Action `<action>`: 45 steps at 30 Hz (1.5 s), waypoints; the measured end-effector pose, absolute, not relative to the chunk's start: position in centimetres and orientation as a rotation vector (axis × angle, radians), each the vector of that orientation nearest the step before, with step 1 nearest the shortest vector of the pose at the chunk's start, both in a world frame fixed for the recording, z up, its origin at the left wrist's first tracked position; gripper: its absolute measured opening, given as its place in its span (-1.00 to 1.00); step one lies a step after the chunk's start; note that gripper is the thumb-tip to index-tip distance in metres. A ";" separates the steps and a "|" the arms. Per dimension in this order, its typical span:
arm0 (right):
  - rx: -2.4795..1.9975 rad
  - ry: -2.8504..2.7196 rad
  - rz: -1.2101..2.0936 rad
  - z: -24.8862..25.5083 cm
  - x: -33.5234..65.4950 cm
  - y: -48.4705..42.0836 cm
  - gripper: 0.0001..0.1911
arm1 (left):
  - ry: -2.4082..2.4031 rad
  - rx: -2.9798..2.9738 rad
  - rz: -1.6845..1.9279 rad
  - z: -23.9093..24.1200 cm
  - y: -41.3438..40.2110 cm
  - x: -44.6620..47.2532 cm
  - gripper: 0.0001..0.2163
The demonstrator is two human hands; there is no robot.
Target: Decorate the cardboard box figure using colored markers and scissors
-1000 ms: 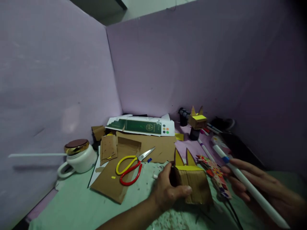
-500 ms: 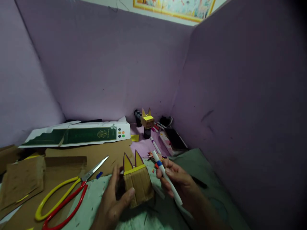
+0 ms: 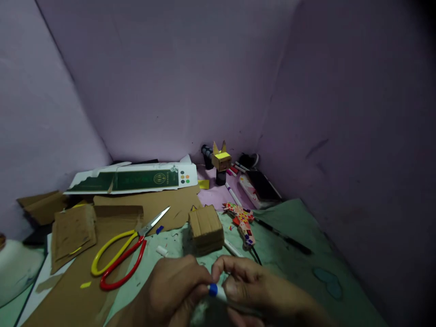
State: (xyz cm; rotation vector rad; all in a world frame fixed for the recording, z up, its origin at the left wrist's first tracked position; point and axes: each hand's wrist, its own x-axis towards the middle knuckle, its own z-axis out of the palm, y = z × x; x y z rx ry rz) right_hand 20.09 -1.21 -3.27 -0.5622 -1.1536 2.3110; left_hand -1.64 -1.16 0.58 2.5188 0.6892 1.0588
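Observation:
Both hands meet low in the middle of the view over a white marker with a blue band (image 3: 215, 290). My left hand (image 3: 173, 293) pinches its blue end, fingers closed. My right hand (image 3: 259, 295) is wrapped round the white barrel. Just beyond the hands a small brown cardboard box (image 3: 205, 228) lies on the green mat (image 3: 293, 222), with no hand on it. Red and yellow scissors (image 3: 124, 252) lie to the left on flat cardboard.
A second cardboard figure with yellow top and ears (image 3: 221, 160) stands in the far corner among markers. A green and white flattened carton (image 3: 136, 180) lies at the back. A colourful patterned piece (image 3: 242, 218), a white mug (image 3: 15, 268) at the left, purple walls around.
My left hand let go of the cardboard box, which now lies on the mat. Both hands came together near me on the marker. The view tilted down.

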 end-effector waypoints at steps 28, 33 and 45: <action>-0.756 -0.884 1.821 -0.4 22.8 0.1 -0.66 | 1.702 2.094 1.082 -3.0 5.4 -3.4 -0.80; -0.727 -0.809 1.385 -0.3 22.8 0.6 -0.75 | 1.614 1.601 1.077 -2.5 4.6 -1.9 -0.59; -0.760 -1.154 1.405 -4.2 20.0 0.5 -0.55 | 1.283 1.076 0.976 -4.3 4.1 0.1 -0.40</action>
